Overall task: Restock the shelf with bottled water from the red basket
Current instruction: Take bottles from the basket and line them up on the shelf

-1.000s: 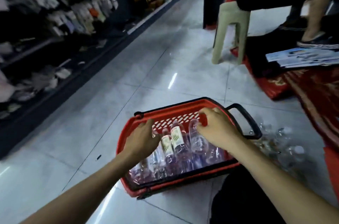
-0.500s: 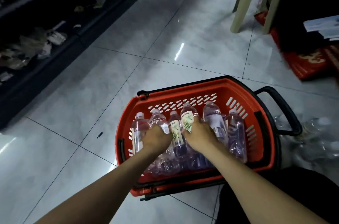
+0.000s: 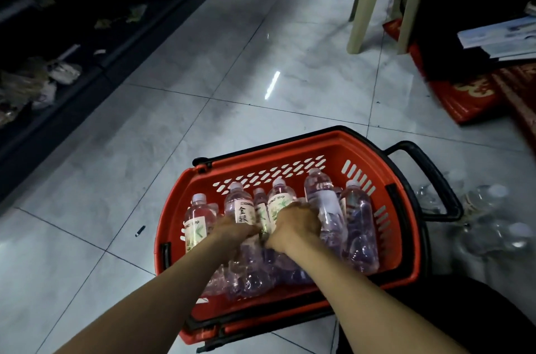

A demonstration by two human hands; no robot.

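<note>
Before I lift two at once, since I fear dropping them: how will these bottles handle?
The bottles look full, so probably heavy for their size. Their smooth plastic may slip when gripped. Round bodies would likely roll on the glossy floor.

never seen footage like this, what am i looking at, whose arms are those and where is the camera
No machine: these are a person's two bare arms, filmed by one wide-angle camera worn on their head, looking forward and down. The left hand and right hand reach into a red plastic shopping basket with a black handle, standing on a pale glossy tiled floor. It holds clear plastic water bottles with white caps; each hand's fingers curl round one in the middle. More clear bottles lie on the floor right of the basket. A dark shelf runs along the left; a beige plastic stool stands farther off.
</note>
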